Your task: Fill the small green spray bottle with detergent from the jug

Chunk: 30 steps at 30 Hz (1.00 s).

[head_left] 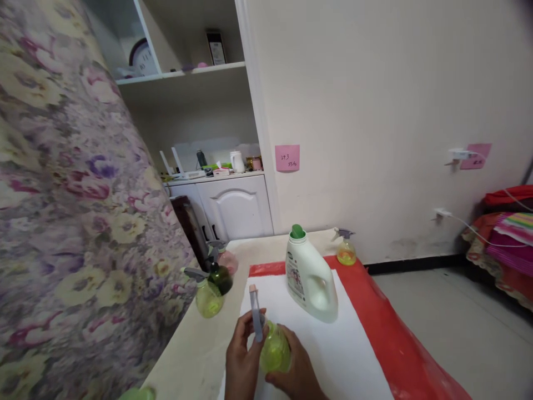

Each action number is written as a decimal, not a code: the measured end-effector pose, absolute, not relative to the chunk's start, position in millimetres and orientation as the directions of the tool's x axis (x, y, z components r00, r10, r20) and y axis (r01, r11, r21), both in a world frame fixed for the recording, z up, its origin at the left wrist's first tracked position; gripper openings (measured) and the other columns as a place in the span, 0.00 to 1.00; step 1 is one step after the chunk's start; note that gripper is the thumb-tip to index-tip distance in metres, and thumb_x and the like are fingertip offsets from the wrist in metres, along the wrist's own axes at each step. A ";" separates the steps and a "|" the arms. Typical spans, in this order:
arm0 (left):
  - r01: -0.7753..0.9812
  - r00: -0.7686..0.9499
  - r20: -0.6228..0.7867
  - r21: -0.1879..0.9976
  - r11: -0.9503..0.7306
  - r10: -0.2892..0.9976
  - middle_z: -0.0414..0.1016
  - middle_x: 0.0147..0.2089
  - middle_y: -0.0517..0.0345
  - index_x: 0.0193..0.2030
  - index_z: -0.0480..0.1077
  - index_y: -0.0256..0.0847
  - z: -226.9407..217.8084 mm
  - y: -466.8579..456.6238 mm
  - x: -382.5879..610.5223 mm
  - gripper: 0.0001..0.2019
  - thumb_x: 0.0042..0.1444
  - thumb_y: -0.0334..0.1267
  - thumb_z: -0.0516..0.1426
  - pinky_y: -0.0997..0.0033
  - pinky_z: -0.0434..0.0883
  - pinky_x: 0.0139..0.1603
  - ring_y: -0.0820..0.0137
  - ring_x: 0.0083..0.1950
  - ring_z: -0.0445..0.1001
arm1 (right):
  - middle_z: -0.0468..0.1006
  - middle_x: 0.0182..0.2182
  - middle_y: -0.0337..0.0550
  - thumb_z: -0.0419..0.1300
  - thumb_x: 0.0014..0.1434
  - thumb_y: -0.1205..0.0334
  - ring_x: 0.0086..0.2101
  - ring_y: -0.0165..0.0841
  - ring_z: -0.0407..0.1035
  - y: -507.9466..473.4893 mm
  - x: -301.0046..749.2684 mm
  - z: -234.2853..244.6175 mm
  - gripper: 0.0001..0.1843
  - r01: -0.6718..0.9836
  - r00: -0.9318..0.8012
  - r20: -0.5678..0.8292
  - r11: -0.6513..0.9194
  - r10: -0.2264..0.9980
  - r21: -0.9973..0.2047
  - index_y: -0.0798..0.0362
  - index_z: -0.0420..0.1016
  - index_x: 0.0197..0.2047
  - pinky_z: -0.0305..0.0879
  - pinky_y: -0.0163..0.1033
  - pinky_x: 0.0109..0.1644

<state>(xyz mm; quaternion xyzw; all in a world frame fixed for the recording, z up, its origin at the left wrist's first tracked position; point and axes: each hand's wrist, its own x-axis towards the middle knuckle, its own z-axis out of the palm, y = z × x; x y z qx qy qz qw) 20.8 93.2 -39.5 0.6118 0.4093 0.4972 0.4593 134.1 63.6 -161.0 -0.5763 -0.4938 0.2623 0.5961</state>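
My left hand pinches a grey spray head with a pinkish nozzle end. Around a translucent yellow-green bottle the fingers of my right hand are closed. The bottle leans slightly, and some liquid shows inside. The spray head is right beside the bottle's neck; whether it is joined to the neck I cannot tell. Both hands are over a white sheet. Just beyond them stands a large pale green jug with a handle and a green spout piece in its mouth.
On the table's left edge stand a yellow-green spray bottle, a dark green one and a pink one. Another yellow spray bottle sits at the back right on red covering. A floral curtain hangs at left.
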 end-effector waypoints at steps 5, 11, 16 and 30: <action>0.048 0.190 0.181 0.980 -0.193 0.965 0.80 0.51 0.49 0.45 0.72 0.43 -54.5 97.9 18.7 0.19 0.48 0.48 0.65 0.61 0.74 0.53 0.57 0.52 0.77 | 0.71 0.58 0.52 0.66 0.30 0.75 0.59 0.50 0.62 60.0 134.2 -154.6 0.50 0.234 0.350 0.218 0.140 0.911 -0.962 0.52 0.62 0.60 0.56 0.53 0.65; 0.056 0.176 0.134 0.988 -0.145 0.975 0.79 0.52 0.50 0.46 0.73 0.43 -40.8 85.4 14.1 0.22 0.46 0.51 0.65 0.61 0.72 0.56 0.56 0.54 0.76 | 0.70 0.56 0.50 0.65 0.31 0.74 0.58 0.47 0.63 55.3 134.7 -145.8 0.49 0.215 0.291 0.314 0.258 0.904 -0.942 0.52 0.59 0.59 0.57 0.50 0.65; 0.060 0.208 0.102 0.991 -0.117 0.973 0.77 0.55 0.50 0.49 0.75 0.43 -31.7 73.7 3.0 0.24 0.47 0.53 0.64 0.60 0.69 0.60 0.54 0.60 0.71 | 0.69 0.54 0.50 0.60 0.30 0.76 0.56 0.47 0.64 42.8 130.7 -136.4 0.48 0.190 0.246 0.351 0.310 0.904 -0.931 0.52 0.58 0.59 0.59 0.50 0.63; -0.055 0.225 0.096 0.995 -0.085 0.970 0.80 0.52 0.51 0.49 0.75 0.43 -34.5 47.6 -13.1 0.24 0.47 0.51 0.66 0.63 0.74 0.53 0.55 0.54 0.76 | 0.68 0.56 0.52 0.68 0.44 0.51 0.54 0.51 0.65 5.5 144.5 -159.8 0.49 0.502 0.152 0.597 0.459 0.788 -0.733 0.47 0.53 0.66 0.63 0.52 0.59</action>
